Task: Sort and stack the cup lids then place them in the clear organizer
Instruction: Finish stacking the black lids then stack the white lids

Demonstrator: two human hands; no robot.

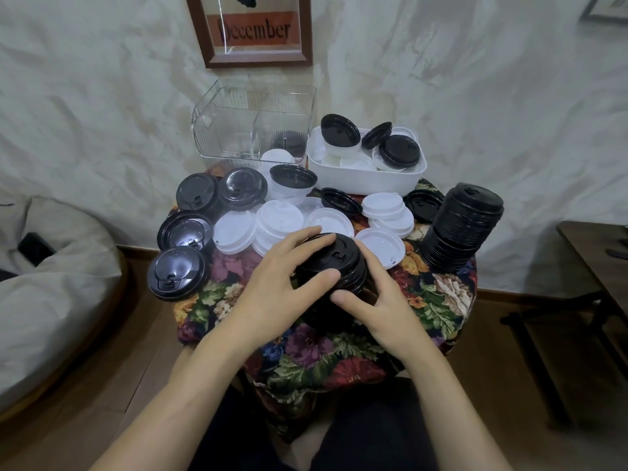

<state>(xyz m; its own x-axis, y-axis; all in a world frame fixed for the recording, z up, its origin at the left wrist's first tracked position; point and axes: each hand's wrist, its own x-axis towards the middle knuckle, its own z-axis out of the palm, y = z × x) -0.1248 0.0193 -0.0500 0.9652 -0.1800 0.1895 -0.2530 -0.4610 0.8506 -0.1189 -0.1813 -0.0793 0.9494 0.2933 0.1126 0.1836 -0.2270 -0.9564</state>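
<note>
While both hands close around a short stack of black lids (334, 263) near the middle of the table, the only readable writing hangs above: "December" in dark letters on an orange band, inside a brown framed picture (259, 32) on the wall. No brand or label on the lids can be made out.

The left hand (272, 287) lays its fingers over the stack's top with its thumb pressed to the near side; the right hand (377, 300) grips the stack's right side, thumb in front, its other fingers hidden behind.

A floral cloth (306, 362) covers the small table. The clear organizer (251, 127) stands at the far edge, a dark lid and a white one showing through its wall right of the divider. Just beside it a white bin (367, 180) holds mixed lids. Loose white lids (278, 219) and black lids (178, 273) lie between, and a tall black stack (462, 226) leans at the right.

Crumpled cream covering backs the wall, a pale cushion (51, 266) sits left, and a dark wooden table (598, 266) stands right on the wood floor (102, 385).
</note>
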